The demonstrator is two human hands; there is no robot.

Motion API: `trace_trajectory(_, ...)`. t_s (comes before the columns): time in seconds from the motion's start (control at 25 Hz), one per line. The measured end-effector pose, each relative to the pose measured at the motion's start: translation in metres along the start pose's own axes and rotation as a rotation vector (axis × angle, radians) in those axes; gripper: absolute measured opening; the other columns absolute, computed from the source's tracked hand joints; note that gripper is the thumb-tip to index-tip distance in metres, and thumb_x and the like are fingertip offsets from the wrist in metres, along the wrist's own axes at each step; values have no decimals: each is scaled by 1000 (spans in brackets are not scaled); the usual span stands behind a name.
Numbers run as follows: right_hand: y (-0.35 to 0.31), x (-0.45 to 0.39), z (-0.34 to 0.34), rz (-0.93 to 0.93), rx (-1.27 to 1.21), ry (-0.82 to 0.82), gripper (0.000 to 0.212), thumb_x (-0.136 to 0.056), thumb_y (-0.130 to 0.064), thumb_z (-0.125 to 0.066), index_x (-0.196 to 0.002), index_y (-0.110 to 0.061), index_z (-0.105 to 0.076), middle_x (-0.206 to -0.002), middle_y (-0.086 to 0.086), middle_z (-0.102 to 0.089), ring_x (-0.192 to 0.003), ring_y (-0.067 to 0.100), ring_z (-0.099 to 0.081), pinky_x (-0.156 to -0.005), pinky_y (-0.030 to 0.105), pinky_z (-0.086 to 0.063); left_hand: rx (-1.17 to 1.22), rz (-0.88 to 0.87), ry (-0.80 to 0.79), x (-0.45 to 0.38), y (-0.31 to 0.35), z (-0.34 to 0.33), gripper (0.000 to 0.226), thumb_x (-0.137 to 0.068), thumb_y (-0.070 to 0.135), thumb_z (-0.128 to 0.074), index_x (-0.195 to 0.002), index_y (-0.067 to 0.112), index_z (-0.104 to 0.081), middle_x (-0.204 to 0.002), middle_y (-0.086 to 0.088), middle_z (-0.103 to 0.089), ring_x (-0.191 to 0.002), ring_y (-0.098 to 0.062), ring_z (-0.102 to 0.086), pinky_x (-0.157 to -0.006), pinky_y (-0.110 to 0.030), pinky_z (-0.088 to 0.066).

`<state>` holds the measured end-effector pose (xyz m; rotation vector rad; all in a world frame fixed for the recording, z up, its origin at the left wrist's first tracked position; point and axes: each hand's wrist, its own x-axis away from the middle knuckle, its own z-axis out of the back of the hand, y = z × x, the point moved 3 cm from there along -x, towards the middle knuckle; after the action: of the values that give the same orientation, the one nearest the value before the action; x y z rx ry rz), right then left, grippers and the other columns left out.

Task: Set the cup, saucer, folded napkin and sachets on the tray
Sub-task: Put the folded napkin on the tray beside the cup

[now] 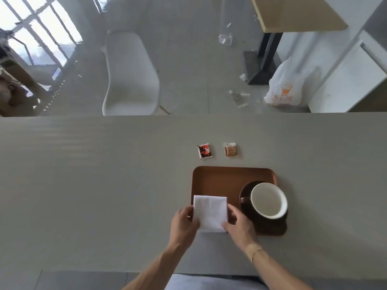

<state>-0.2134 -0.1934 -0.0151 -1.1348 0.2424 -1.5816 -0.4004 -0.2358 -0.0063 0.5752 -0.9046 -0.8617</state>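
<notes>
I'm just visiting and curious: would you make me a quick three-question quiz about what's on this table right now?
1. True or false: the cup stands on the saucer, which is on the tray.
2. How many sachets lie on the table beyond the tray? A) none B) two C) four
3. Fill in: both hands hold the white ____ over the tray's near left corner.

Key
1. True.
2. B: the red sachet and the brown sachet lie apart, side by side, off the tray.
3. Napkin: the left hand and right hand pinch its two sides.
</notes>
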Motion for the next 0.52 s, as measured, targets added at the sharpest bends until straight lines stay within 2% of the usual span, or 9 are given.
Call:
trace_trajectory(0.2, 1, -12, -2, 42, 99, 5, 63, -84, -19, -69, -143, -20, -45, -139, 6, -56, -124, 23, -54, -104, 33, -45, -216, -27, 65, -5, 2, -7, 24, -85, 19, -60, -107, 23, -67, -98, 3, -62, -86, -16, -62, -75, -33, -53)
trace_trajectory(0.36, 2, -12, -8, 73, 158, 1, 64, -85, -25, -67, -144, -18, -43, -124, 5, -58, -112, 22, -58, -94, 31, -49, -398, -101, 90, -6, -4, -8, 20, -88, 27, -54, -108, 26, -57, -98, 7, -53, -92, -15, -55, -64, -29, -46)
trace_trajectory(0.52, 2, -7, -9, 121, 242, 47, 62, -87, -30, -64, -144, -19, -43, -120, 3, -58, -107, 23, -60, -88, 34, -52, -581, -233, 64, -10, -11, -3, 25, -91, 34, -53, -114, 25, -52, -102, 4, -54, -98, -18, -52, -67, -27, -43)
